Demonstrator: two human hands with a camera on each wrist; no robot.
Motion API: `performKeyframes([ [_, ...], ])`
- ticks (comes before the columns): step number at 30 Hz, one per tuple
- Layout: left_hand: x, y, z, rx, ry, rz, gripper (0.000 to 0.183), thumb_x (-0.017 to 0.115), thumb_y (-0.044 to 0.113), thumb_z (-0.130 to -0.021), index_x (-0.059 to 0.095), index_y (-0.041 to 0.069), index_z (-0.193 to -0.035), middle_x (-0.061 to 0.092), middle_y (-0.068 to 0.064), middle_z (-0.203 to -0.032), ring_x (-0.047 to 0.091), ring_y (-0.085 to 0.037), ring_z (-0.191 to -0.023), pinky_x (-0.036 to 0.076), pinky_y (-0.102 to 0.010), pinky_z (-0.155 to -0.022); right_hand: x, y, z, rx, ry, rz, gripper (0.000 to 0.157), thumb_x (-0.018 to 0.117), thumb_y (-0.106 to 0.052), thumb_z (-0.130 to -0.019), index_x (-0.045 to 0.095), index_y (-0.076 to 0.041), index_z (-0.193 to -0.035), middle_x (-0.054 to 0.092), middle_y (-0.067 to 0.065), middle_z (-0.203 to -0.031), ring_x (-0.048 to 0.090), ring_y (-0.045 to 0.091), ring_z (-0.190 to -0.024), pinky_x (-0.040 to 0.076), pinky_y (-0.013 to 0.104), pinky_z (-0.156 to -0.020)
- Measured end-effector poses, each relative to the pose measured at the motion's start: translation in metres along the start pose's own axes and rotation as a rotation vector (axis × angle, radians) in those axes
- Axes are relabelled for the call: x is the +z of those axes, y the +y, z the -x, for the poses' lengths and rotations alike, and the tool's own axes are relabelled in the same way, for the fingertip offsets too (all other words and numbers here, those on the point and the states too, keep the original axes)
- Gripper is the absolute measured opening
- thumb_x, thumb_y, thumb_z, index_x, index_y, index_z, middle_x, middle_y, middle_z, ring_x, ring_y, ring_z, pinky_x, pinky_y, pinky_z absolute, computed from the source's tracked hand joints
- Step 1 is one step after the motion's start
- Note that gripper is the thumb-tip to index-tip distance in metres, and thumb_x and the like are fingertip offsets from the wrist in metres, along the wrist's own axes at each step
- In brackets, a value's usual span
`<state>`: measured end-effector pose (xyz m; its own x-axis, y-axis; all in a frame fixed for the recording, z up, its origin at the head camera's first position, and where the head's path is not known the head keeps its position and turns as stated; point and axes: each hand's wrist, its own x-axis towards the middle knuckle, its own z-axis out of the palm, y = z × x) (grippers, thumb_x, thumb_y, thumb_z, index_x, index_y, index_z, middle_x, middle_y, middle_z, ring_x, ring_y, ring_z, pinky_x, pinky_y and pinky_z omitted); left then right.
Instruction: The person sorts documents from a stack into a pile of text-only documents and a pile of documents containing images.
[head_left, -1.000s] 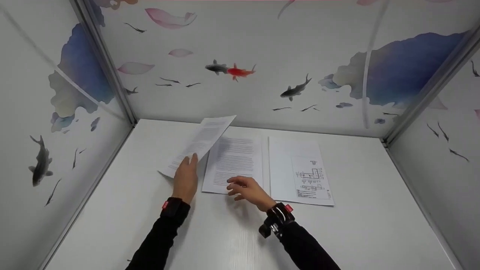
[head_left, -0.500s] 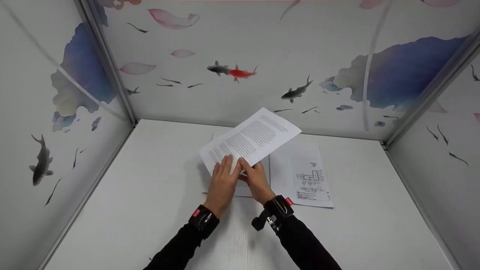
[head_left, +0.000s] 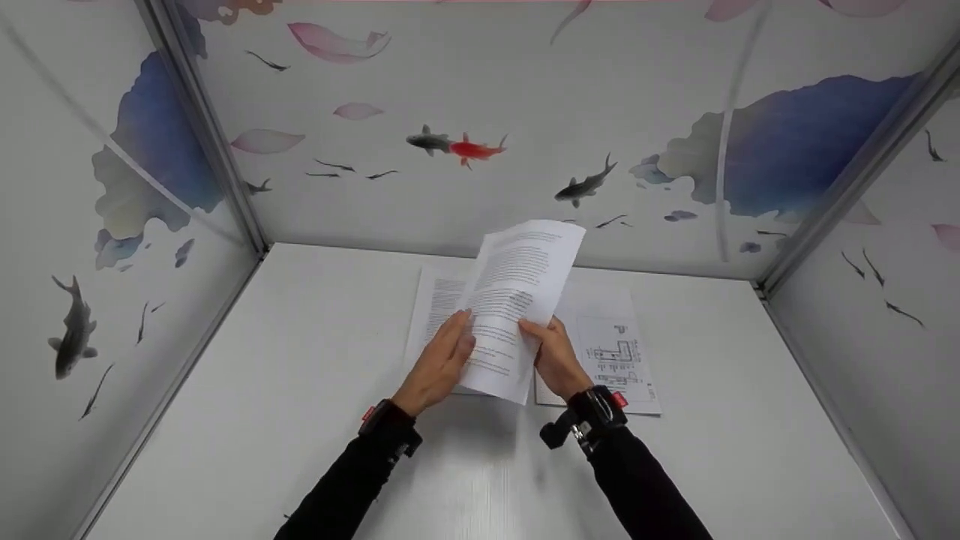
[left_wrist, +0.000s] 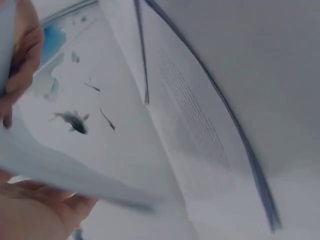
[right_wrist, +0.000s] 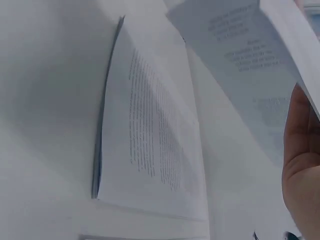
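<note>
Raised above the table is a sheet of printed paper [head_left: 510, 292], tilted and bowed lengthwise; whether it is a single sheet I cannot tell. My left hand [head_left: 436, 364] holds its left edge. My right hand [head_left: 556, 356] pinches its right edge, thumb on the printed front and fingers behind. Below and partly hidden by it lies a stack of text pages [head_left: 437, 307], whose thick edge shows in the right wrist view [right_wrist: 150, 135]. To its right lies another stack, its top page bearing a line diagram [head_left: 615, 360], partly covered by my right hand and the raised paper.
The white table [head_left: 300, 330] meets a back wall [head_left: 337, 217] painted with fish and petals, close behind the papers. Side walls with metal corner posts [head_left: 217, 142] stand left and right. Each wrist wears a black strapped camera [head_left: 592, 416].
The paper has swung from the left to the middle, then turned more upright. My right hand, earlier off the paper, now grips its right edge; my left hand has shifted right with it.
</note>
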<state>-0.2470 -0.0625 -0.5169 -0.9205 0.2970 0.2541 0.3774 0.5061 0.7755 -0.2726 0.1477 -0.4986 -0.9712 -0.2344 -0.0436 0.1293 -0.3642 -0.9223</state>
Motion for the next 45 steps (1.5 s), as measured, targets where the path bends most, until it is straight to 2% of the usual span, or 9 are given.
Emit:
performKeyframes([
  [3,-0.006,-0.010,-0.004,-0.220,-0.032,0.195,0.066,0.037,0.048,-0.104,0.025,0.009,-0.156,0.031,-0.017,-0.158,0.027,-0.033,-0.147,0.023,-0.051,-0.118,-0.006,-0.007,0.002,-0.004,-0.081,-0.069,0.036,0.051,-0.011,-0.099,0.050,-0.007,-0.135,0.068,0.008,-0.115,0.068,0.022,-0.102,0.053,0.033,-0.086],
  [5,-0.007,-0.017,-0.005,-0.363,-0.076,0.330,0.068,0.039,0.051,-0.102,0.027,0.008,-0.155,0.037,-0.017,-0.155,0.036,-0.031,-0.142,0.030,-0.047,-0.114,-0.009,-0.011,0.004,-0.008,-0.133,-0.104,0.034,0.048,-0.010,-0.100,0.052,-0.008,-0.133,0.069,0.008,-0.113,0.068,0.022,-0.100,0.053,0.033,-0.084],
  [8,-0.006,-0.027,-0.005,-0.513,-0.141,0.680,0.064,0.042,0.051,-0.102,0.036,0.010,-0.150,0.051,-0.016,-0.143,0.053,-0.026,-0.127,0.045,-0.039,-0.101,-0.013,-0.014,0.006,0.005,-0.195,-0.133,0.031,0.043,-0.007,-0.101,0.056,-0.012,-0.128,0.070,0.008,-0.111,0.069,0.020,-0.098,0.054,0.032,-0.082],
  [11,-0.005,-0.033,-0.003,-0.540,-0.165,1.030,0.050,0.046,0.040,-0.103,0.041,0.015,-0.146,0.061,-0.011,-0.130,0.064,-0.021,-0.110,0.052,-0.032,-0.086,-0.018,-0.015,0.007,0.027,-0.228,-0.101,0.032,0.041,-0.005,-0.100,0.058,-0.012,-0.126,0.071,0.007,-0.108,0.070,0.020,-0.094,0.056,0.031,-0.079],
  [14,-0.005,-0.034,-0.001,-0.476,-0.107,1.147,0.048,0.051,0.027,-0.102,0.037,0.022,-0.148,0.064,-0.008,-0.126,0.067,-0.020,-0.106,0.054,-0.032,-0.083,-0.023,-0.013,0.005,0.032,-0.223,0.011,0.034,0.046,-0.003,-0.097,0.054,-0.007,-0.130,0.071,0.008,-0.107,0.072,0.021,-0.091,0.058,0.032,-0.075],
  [19,-0.009,-0.032,0.000,-0.396,0.036,0.967,0.059,0.060,0.016,-0.097,0.034,0.030,-0.149,0.061,-0.008,-0.128,0.067,-0.022,-0.106,0.055,-0.032,-0.084,-0.028,-0.007,0.000,0.008,-0.090,0.283,0.054,0.061,-0.008,-0.093,0.041,-0.012,-0.142,0.068,0.011,-0.113,0.072,0.025,-0.091,0.059,0.035,-0.075],
  [25,-0.012,-0.027,0.000,-0.314,0.110,0.742,0.066,0.066,0.016,-0.093,0.033,0.030,-0.149,0.060,-0.006,-0.130,0.065,-0.022,-0.108,0.053,-0.031,-0.087,-0.027,0.003,-0.004,-0.040,0.113,0.516,0.074,0.068,-0.007,-0.088,0.029,-0.022,-0.150,0.063,0.010,-0.118,0.067,0.024,-0.096,0.053,0.034,-0.082],
  [35,0.001,-0.025,0.000,-0.254,0.210,0.520,0.054,0.050,0.016,-0.102,0.028,0.023,-0.151,0.052,-0.001,-0.136,0.053,-0.018,-0.120,0.038,-0.040,-0.104,-0.010,-0.006,0.007,-0.183,0.163,0.585,0.081,0.065,-0.001,-0.090,0.020,-0.016,-0.155,0.059,0.013,-0.127,0.064,0.025,-0.100,0.052,0.034,-0.083],
  [45,0.002,-0.022,-0.001,-0.150,0.159,0.478,0.060,0.042,0.021,-0.105,0.013,0.029,-0.157,0.027,0.005,-0.160,0.031,-0.015,-0.143,0.021,-0.045,-0.119,-0.027,0.014,-0.005,-0.264,0.145,0.589,0.093,0.068,-0.001,-0.088,0.010,-0.023,-0.158,0.048,0.010,-0.140,0.054,0.027,-0.116,0.037,0.041,-0.105],
])
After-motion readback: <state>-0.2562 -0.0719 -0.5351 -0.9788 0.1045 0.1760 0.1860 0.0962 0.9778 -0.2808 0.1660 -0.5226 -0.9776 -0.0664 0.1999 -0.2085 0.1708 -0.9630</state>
